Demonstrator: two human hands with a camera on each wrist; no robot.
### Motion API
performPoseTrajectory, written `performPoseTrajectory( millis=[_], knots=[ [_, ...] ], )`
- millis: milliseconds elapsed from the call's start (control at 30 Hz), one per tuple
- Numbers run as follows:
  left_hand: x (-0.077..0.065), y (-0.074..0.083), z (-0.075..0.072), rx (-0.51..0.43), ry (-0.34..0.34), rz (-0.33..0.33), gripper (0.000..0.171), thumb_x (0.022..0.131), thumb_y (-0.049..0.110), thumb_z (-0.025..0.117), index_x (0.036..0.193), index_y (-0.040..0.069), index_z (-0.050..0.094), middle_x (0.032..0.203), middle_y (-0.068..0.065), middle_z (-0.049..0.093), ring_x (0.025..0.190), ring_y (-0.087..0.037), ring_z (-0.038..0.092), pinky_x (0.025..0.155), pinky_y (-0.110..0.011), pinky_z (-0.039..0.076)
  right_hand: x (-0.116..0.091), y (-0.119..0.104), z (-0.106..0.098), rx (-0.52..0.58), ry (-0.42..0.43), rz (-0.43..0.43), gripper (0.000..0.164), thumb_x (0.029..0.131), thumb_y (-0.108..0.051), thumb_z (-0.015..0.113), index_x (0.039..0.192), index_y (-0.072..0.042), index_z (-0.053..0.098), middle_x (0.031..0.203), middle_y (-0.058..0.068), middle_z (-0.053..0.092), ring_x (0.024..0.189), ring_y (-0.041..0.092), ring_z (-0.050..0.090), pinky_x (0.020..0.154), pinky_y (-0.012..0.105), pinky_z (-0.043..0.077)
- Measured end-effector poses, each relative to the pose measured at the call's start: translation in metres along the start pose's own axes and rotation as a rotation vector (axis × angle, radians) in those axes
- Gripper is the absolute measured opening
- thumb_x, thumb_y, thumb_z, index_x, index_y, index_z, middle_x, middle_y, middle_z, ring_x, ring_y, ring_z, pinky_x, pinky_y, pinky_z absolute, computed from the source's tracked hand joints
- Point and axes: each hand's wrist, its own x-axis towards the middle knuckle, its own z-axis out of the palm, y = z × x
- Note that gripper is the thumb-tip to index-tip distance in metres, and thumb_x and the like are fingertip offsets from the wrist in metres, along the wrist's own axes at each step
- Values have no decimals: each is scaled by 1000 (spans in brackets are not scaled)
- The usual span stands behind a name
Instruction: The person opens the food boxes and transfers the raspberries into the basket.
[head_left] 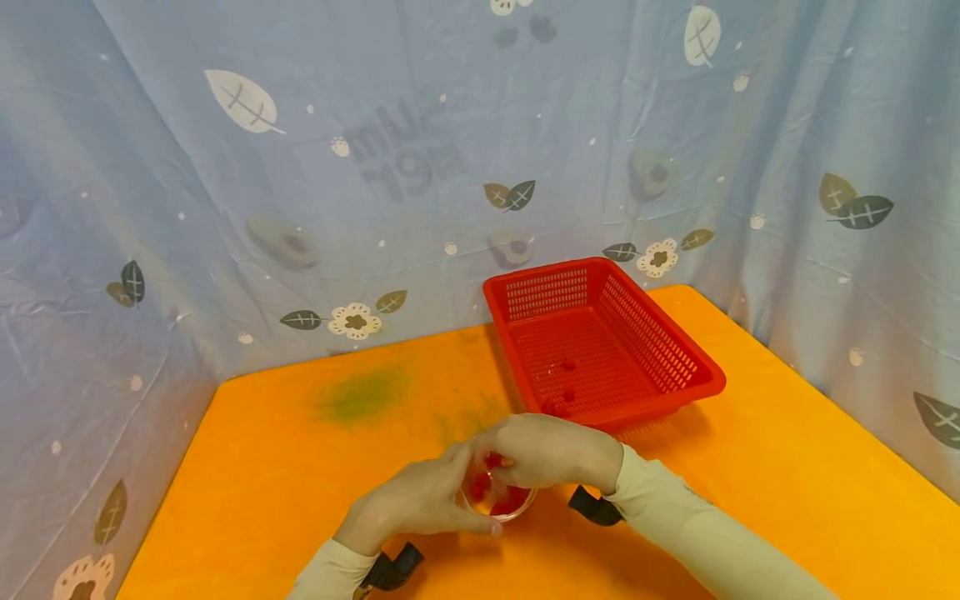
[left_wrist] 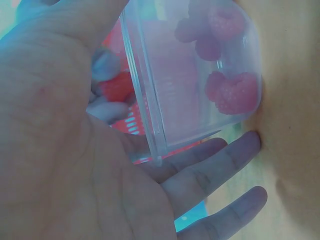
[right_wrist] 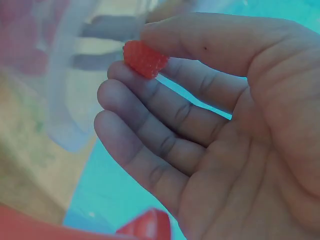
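Note:
A clear plastic container (left_wrist: pixel 175 105) stands on the table, with several raspberries (left_wrist: pixel 237 95) at its bottom in the left wrist view. My left hand (head_left: pixel 420 500) holds it around the side, thumb at the near side and fingers along the far side. Over the container's mouth is my right hand (head_left: pixel 551 450), palm toward the container. Its thumb and fingertips pinch one red raspberry (right_wrist: pixel 145 59), clearly seen in the right wrist view. The other fingers of that hand lie side by side behind the berry.
A red slotted plastic basket (head_left: pixel 551 292) sits just beyond my right hand, with a few raspberries (head_left: pixel 568 364) on its floor. The orange tabletop (head_left: pixel 285 467) has a greenish stain (head_left: pixel 363 393) at back left. A patterned blue curtain (head_left: pixel 420 242) encloses the back and sides.

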Motion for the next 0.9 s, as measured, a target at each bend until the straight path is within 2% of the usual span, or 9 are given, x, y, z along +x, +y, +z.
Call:
performPoseTrajectory(
  millis=[133, 267, 400, 533, 733, 900],
  knots=[
    [1, 0, 0, 24, -3, -14, 116, 77, 77, 70, 164, 25, 13, 149, -1, 50, 108, -16, 67, 95, -41, 55, -4, 1, -9, -49, 62, 7, 11, 93, -15, 72, 104, -18, 74, 91, -13, 68, 82, 6, 59, 79, 19, 53],
    [1, 0, 1, 23, -23, -44, 117, 78, 77, 68, 165, 28, 7, 158, -5, 43, 110, -20, 68, 96, -44, 55, -9, 1, -21, -56, 121, 9, 11, 94, -17, 71, 105, -17, 73, 94, -10, 69, 84, 8, 61, 82, 22, 54],
    [2, 0, 1, 32, -26, -53, 117, 78, 79, 67, 165, 23, 12, 158, -7, 42, 114, -24, 67, 98, -45, 54, -14, 1, -32, -62, 165, 20, 11, 95, -18, 70, 106, -17, 73, 97, -8, 70, 87, 11, 63, 85, 25, 55],
    [3, 0, 1, 29, -28, -65, 117, 78, 78, 68, 164, 17, 16, 158, -8, 43, 115, -25, 67, 98, -46, 54, -21, 2, -44, -72, 199, 75, 14, 95, -19, 71, 109, -18, 73, 101, -8, 71, 87, 11, 63, 84, 26, 56],
    [3, 1, 0, 19, -26, -80, 118, 77, 78, 68, 164, 20, 14, 160, -9, 40, 119, -30, 65, 100, -49, 52, -31, 9, -60, -127, 288, 118, 16, 92, -22, 75, 108, -19, 74, 102, -7, 70, 88, 13, 62, 83, 30, 56],
    [3, 1, 1, 30, -19, -80, 119, 76, 79, 69, 164, 22, 12, 159, -9, 42, 115, -29, 67, 98, -48, 53, -36, 16, -68, -156, 344, 161, 16, 92, -24, 76, 107, -21, 75, 102, -8, 69, 88, 13, 61, 80, 29, 55]
  ],
)
